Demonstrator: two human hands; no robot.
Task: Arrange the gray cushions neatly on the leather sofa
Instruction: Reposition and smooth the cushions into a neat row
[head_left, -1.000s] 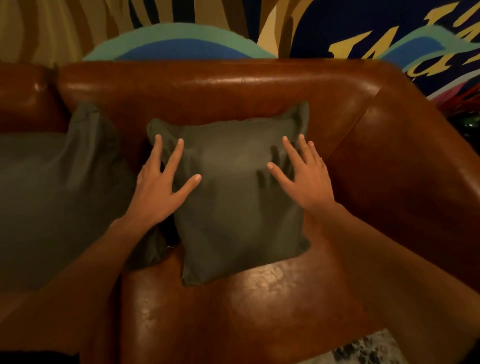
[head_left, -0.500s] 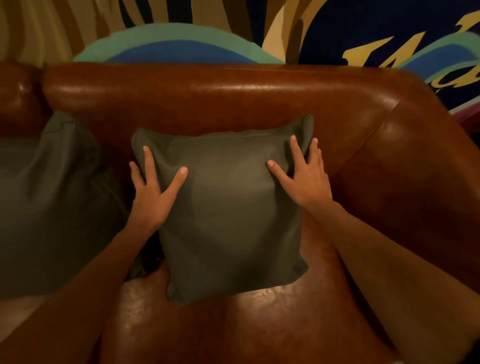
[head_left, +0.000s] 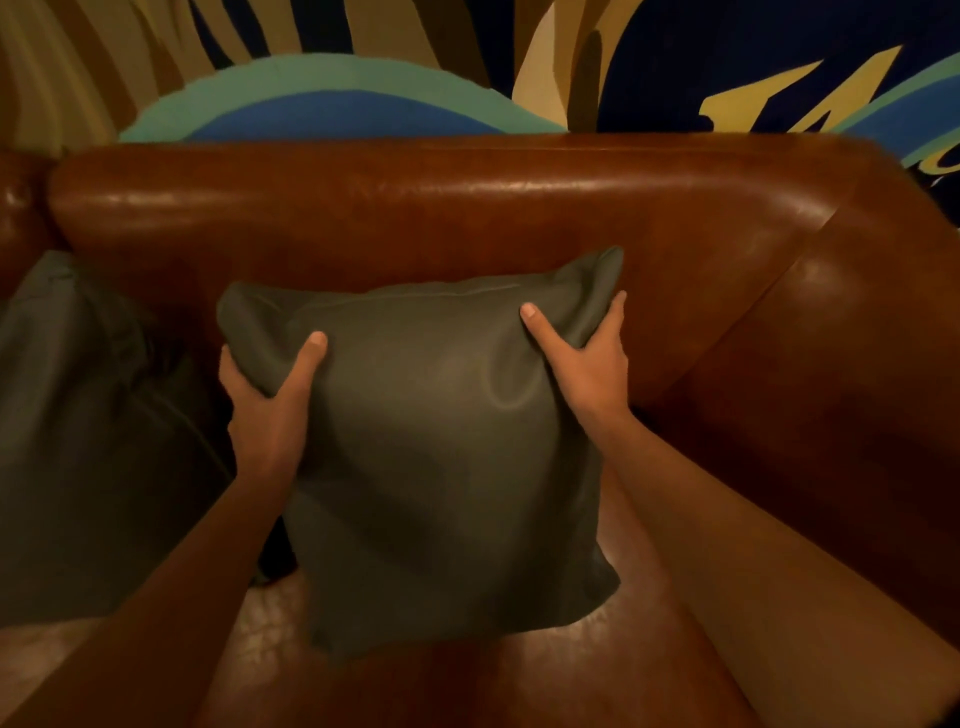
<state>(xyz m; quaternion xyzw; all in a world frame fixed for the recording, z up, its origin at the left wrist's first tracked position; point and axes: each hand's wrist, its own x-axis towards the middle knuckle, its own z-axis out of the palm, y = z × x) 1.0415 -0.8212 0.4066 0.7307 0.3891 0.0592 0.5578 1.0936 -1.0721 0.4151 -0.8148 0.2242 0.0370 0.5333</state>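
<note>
Both hands clasp the gray cushion (head_left: 441, 441) by its upper corners, left hand (head_left: 270, 405) and right hand (head_left: 587, 364), thumbs in front; it leans on the sofa (head_left: 415, 208) backrest; best to square it upright beside the second cushion (head_left: 78, 441).

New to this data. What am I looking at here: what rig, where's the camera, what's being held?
There is no robot. A person works with two bare hands, and the single picture comes from a wide-angle camera worn on their head, looking forward and down, so both forearms reach in from the bottom edge.

The surface is a brown leather sofa with a glossy backrest and an armrest on the right. Behind it is a painted wall in blue, teal and yellow.

Two things lie on the seat. A square gray fabric cushion stands in the middle, leaning toward the backrest. A second gray cushion sits at the left edge, partly out of frame.

The left hand and the right hand each have a grip on an upper side of the middle cushion, thumbs on its front, fingers wrapped behind.
</note>
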